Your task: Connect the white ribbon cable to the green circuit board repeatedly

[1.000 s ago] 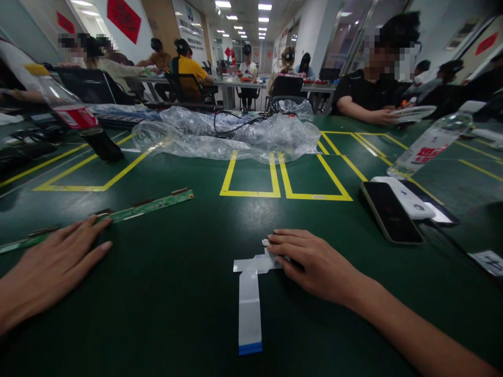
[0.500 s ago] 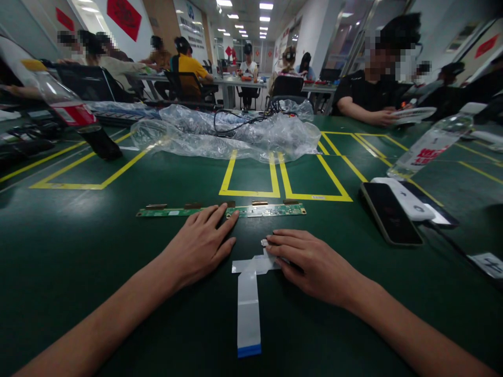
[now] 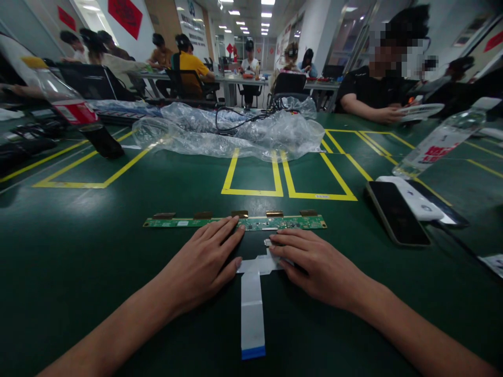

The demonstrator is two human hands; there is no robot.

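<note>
A long, narrow green circuit board (image 3: 259, 223) with several brown flex tabs along its far edge lies across the table in front of me. My left hand (image 3: 206, 256) is laid flat with its fingertips at the board's near edge, and its thumb reaches the left arm of a white flat ribbon cable (image 3: 251, 303). This cable is folded into a cross shape, and its blue-tipped end points toward me. Over its right arm rests my right hand (image 3: 310, 262), fingers stretched out and partly covering it. A small white connector end (image 3: 268, 242) shows by those fingertips.
Clear plastic wrap (image 3: 236, 136) with black cables lies across the far side. A cola bottle (image 3: 82, 115) stands at left. At right are a phone (image 3: 398, 212), a white device (image 3: 408, 196) and a water bottle (image 3: 444, 141). Yellow tape (image 3: 251, 192) marks the table. A co-worker (image 3: 373, 94) sits beyond.
The circuit board has come nearer to me and a little to the right, along with my left hand. My right hand and the cable hold about the same place.
</note>
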